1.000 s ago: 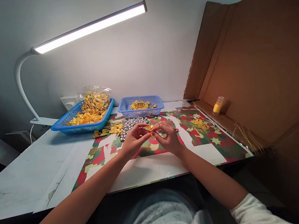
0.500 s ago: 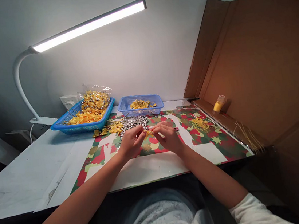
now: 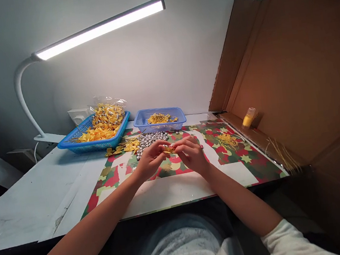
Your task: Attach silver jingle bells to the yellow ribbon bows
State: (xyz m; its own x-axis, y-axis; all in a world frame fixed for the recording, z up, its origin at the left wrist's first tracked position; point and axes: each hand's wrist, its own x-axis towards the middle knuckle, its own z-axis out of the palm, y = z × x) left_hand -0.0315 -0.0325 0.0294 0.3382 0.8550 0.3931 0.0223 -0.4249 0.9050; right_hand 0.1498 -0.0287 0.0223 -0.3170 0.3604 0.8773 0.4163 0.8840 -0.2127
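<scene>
My left hand (image 3: 151,160) and my right hand (image 3: 192,154) meet above the red, green and white patterned mat (image 3: 239,158). Between their fingertips they pinch a small yellow bow (image 3: 169,148). Both hands are closed on it, fingers curled. Just beyond them lies a heap of small silver beads (image 3: 150,140), with loose yellow bows (image 3: 128,146) to its left. A bundle of thin yellow strings (image 3: 226,140) lies on the mat to the right of my right hand.
A large blue tray (image 3: 97,144) with yellow bows and a clear bag stands at the back left. A small blue basket (image 3: 160,125) sits behind the beads. A white desk lamp (image 3: 94,28) arches overhead. Cardboard (image 3: 290,69) walls the right, with a small yellow bottle (image 3: 248,118).
The hands stayed together over the mat and turned the yellow bow between the fingertips, shifting slightly. Nothing else moved.
</scene>
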